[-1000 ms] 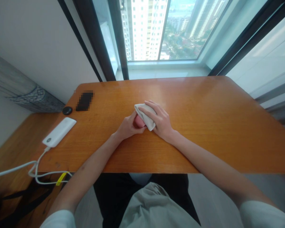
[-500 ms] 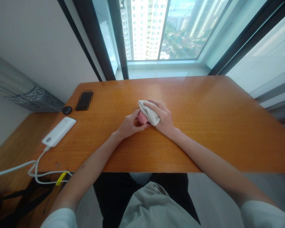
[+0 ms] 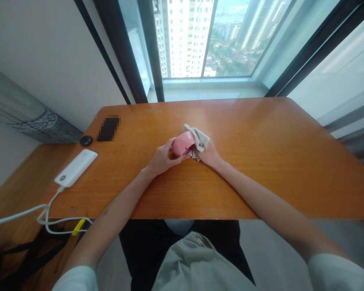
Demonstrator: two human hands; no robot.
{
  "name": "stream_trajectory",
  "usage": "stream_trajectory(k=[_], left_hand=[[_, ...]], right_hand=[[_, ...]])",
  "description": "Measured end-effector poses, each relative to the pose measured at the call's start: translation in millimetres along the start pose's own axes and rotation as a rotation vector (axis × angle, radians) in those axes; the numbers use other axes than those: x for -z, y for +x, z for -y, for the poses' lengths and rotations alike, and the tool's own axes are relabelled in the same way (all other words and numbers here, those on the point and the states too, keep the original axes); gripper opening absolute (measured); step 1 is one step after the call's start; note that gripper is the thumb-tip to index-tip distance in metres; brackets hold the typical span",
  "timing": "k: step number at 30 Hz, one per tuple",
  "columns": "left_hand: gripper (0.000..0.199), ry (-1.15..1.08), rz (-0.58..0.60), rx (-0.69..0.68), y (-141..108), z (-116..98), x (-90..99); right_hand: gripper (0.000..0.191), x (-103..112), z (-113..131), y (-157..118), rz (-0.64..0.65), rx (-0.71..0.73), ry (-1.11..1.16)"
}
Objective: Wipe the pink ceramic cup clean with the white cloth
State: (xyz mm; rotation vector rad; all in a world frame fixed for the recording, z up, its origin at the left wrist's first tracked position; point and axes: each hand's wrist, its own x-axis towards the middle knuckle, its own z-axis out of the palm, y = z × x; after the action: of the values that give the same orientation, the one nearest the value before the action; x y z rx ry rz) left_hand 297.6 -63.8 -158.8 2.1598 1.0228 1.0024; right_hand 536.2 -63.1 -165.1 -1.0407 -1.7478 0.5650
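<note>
Near the middle of the wooden table [image 3: 248, 178], my left hand [image 3: 164, 159] grips a rounded pink object [image 3: 183, 143] by its left side, thumb below and fingers above. My right hand [image 3: 210, 154] holds a pale grey-white cloth [image 3: 200, 137] against the right side of the pink object. The cloth is bunched and partly covers my right fingers, and a corner of it hangs below the object. A dark notch shows on the pink object's lower right part.
On the left of the table lie a white power bank [image 3: 75, 167] with a white cable [image 3: 50, 216], a round black object [image 3: 85, 140] and a pixelated dark object [image 3: 108, 129]. A window [image 3: 209, 40] stands behind the far edge.
The cloth has moved from the top of the pink object to its right side, and my right hand has dropped lower behind it. More of the pink object now shows.
</note>
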Motion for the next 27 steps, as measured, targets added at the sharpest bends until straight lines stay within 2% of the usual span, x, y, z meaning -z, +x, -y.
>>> stream_trajectory(k=[5, 8, 13, 18, 23, 27], left_hand=[[0.068, 0.036, -0.018, -0.024, -1, 3, 1.3], [0.066, 0.044, -0.026, -0.059, -2, 3, 1.4], [0.069, 0.014, -0.008, -0.099, -4, -2, 1.2], [0.069, 0.022, -0.004, -0.111, -4, 0, -1.1], [0.049, 0.006, 0.053, -0.078, -6, 5, -2.4], [0.046, 0.011, 0.078, -0.067, -7, 6, -1.4]], right_hand=[[0.069, -2, -1, -3, -0.002, 0.029, -0.073], [0.068, 0, 5, -7, -0.017, 0.098, -0.129], [0.060, 3, 26, -12, -0.035, 0.197, -0.266], [0.062, 4, 45, -15, -0.037, 0.265, -0.415], [0.059, 2, 52, -17, -0.022, 0.361, -0.528], [0.063, 0, 55, -19, -0.019, 0.400, -0.532]])
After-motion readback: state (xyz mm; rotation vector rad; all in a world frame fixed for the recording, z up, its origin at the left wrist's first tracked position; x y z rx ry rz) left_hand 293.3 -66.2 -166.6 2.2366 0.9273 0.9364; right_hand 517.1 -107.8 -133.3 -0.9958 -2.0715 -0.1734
